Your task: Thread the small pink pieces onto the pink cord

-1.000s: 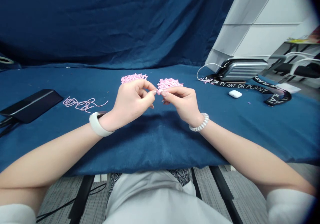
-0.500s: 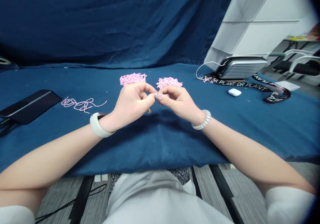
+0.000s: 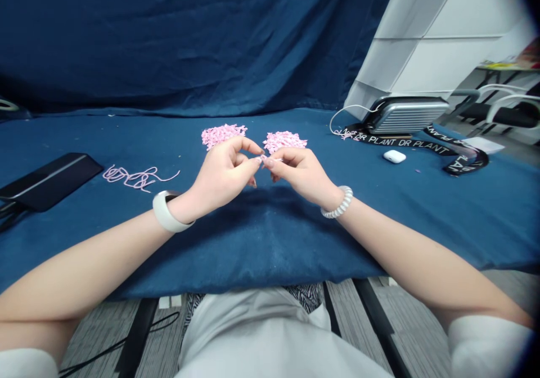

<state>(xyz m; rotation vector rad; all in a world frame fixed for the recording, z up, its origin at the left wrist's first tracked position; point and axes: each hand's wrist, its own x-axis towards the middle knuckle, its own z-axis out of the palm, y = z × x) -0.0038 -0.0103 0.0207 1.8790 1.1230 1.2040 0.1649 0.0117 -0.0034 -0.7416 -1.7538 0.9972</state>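
My left hand (image 3: 223, 172) and my right hand (image 3: 298, 174) meet above the front of the table, fingertips almost touching. Between them is a short bit of pink yarn (image 3: 264, 158), pinched by thumb and forefinger on each side; its exact shape is too small to make out. Just beyond my left hand lies a pile of small pink knotted yarn pieces (image 3: 223, 134), partly covered by the fingers. A second pink pile (image 3: 285, 140) sits behind my right hand. Left of my left wrist, several loose lengths of pink yarn (image 3: 133, 177) lie tangled on the cloth.
Dark blue cloth (image 3: 270, 243) covers the table and hangs behind it. At the left is a black flat device (image 3: 50, 181). To the right are a white earbud case (image 3: 394, 156), a black lettered strap (image 3: 405, 143) and a silver ribbed case (image 3: 409, 116) with a white cable.
Both hands stay together in nearly the same place. The fingertips have shifted slightly, and the pink bit between them shows a little more. The piles lie as before.
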